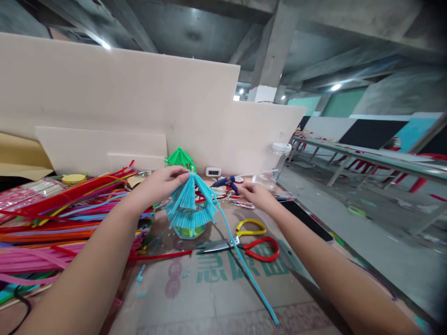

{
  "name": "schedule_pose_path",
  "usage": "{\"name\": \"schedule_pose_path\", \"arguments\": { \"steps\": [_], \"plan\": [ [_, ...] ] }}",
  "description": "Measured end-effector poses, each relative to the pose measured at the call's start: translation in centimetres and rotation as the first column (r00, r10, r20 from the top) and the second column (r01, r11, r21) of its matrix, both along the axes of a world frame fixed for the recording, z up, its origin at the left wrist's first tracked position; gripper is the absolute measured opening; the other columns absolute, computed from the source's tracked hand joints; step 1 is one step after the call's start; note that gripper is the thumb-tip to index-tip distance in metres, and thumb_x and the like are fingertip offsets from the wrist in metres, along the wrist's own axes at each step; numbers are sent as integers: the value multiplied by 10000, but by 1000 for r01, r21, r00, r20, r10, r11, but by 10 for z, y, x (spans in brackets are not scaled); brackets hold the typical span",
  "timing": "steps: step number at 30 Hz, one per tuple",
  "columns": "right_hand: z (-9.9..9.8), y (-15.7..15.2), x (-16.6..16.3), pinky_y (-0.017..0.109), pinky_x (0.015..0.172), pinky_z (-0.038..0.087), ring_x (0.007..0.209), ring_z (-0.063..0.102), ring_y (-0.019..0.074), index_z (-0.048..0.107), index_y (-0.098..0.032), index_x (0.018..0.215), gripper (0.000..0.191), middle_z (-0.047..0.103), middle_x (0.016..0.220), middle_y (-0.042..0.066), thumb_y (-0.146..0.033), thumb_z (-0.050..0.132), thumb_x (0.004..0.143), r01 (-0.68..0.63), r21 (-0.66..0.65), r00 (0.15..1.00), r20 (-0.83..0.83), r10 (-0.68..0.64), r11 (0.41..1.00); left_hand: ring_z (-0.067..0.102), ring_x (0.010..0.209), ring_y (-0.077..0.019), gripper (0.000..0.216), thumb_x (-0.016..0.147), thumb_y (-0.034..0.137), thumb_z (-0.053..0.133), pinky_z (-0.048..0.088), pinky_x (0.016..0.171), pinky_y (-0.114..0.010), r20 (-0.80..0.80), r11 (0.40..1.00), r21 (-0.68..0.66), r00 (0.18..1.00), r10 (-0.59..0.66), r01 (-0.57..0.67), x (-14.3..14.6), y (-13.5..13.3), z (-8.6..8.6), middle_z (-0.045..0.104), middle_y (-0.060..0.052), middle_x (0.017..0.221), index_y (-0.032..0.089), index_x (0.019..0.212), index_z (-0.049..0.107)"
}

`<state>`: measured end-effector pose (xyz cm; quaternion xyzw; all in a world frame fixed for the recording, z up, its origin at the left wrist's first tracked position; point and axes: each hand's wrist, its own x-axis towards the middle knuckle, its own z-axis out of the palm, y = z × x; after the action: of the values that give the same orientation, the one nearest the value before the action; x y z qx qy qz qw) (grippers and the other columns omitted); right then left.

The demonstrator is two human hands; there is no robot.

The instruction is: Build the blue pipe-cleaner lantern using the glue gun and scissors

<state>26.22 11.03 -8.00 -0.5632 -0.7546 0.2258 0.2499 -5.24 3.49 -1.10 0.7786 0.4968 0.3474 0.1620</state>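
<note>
The blue pipe-cleaner pavilion [190, 207] stands upright on the cardboard-covered table [223, 288], at the centre of my view, its tiered roof flaring out over a pale green base. My left hand [161, 185] pinches the roof's peak, fingers [181, 175] closed together on the tip. A long blue pipe cleaner [244, 265] trails from the peak down across the table toward me. My right hand [254, 193] lies just right of the pavilion, palm down near the table, fingers loosely bent; I cannot tell whether it grips anything.

Directly in front of the pavilion lie scissors with red and yellow handles [244, 242], blades pointing left. A single red pipe cleaner [160, 255] lies left of the blades. Behind my right hand rests a blue glue gun [226, 182], and beyond it a clear plastic jar with a white lid [277, 163]. A heap of coloured pipe cleaners [63, 218] fills the left of the table. A small green pavilion [180, 158] stands behind the blue one, against white foam boards [139, 102]. A dark phone [307, 218] lies at the table's right edge.
</note>
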Motion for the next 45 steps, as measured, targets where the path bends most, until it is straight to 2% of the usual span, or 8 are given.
{"name": "schedule_pose_path", "arguments": {
  "steps": [6, 10, 14, 18, 21, 26, 32, 45],
  "plan": [
    [-11, -53, -39, 239, 522, 471, 553, 594, 126, 630, -149, 841, 395, 702, 746, 49, -525, 513, 852, -329, -218, 933, -225, 280, 919, 635, 966, -231, 454, 840, 551, 449, 483, 801, -291, -14, 999, 41, 999, 29, -28, -1, -2, -1, 707, -36, 1041, 212, 1044, 671],
    [-12, -64, -48, 213, 472, 403, 481, 519, 98, 590, -152, 781, 339, 683, 667, 36, -487, 557, 820, -305, -164, 897, -381, 225, 938, 635, 903, -221, 435, 852, 509, 459, 476, 766, -297, 34, 980, 130, 989, 145, -148, -3, -8, 5, 709, -57, 998, 186, 1062, 661],
    [8, -77, -48, 214, 487, 381, 470, 491, 95, 571, -157, 846, 330, 626, 576, 5, -473, 475, 862, -238, -44, 840, -511, 183, 970, 613, 823, -198, 384, 866, 479, 480, 444, 710, -279, 174, 875, 359, 944, 279, -324, 5, -25, 18, 706, -54, 929, 184, 982, 696],
    [34, -104, -60, 222, 496, 390, 477, 521, 106, 599, -153, 831, 315, 608, 528, -2, -449, 499, 870, -378, 7, 775, -544, 320, 926, 620, 754, -176, 398, 863, 494, 509, 446, 651, -263, 162, 969, 231, 986, 50, -87, 23, -42, 24, 711, -36, 882, 191, 1058, 677],
    [46, -117, -73, 217, 489, 383, 466, 515, 99, 607, -158, 822, 265, 599, 519, -16, -390, 497, 885, -446, -23, 775, -509, 374, 895, 626, 749, -167, 397, 868, 482, 515, 453, 644, -257, 186, 978, 207, 981, -56, 16, 31, -46, 24, 706, -28, 877, 199, 1112, 647],
    [53, -114, -89, 210, 526, 414, 534, 532, 92, 650, -144, 838, 235, 643, 618, 6, -343, 533, 879, -518, 5, 758, -461, 461, 856, 624, 715, -153, 269, 841, 411, 576, 452, 641, -239, 191, 988, 154, 981, -47, 18, 32, -49, 26, 700, -17, 770, 168, 848, 691],
    [58, -107, -102, 204, 469, 407, 456, 490, 76, 641, -145, 858, 310, 648, 604, 6, -412, 491, 902, -529, 72, 673, -572, 470, 845, 602, 674, -129, 213, 832, 378, 589, 437, 608, -217, 124, 984, 158, 987, -104, 84, 34, -48, 23, 688, 10, 738, 191, 830, 692],
    [55, -111, -85, 207, 487, 353, 488, 498, 78, 652, -170, 874, 232, 566, 528, -39, -349, 507, 904, -434, 85, 796, -430, 426, 897, 539, 623, -125, 254, 830, 407, 580, 375, 558, -226, 100, 973, 227, 993, -60, 36, 32, -43, 21, 635, 9, 675, 171, 770, 651]
  ]
}}
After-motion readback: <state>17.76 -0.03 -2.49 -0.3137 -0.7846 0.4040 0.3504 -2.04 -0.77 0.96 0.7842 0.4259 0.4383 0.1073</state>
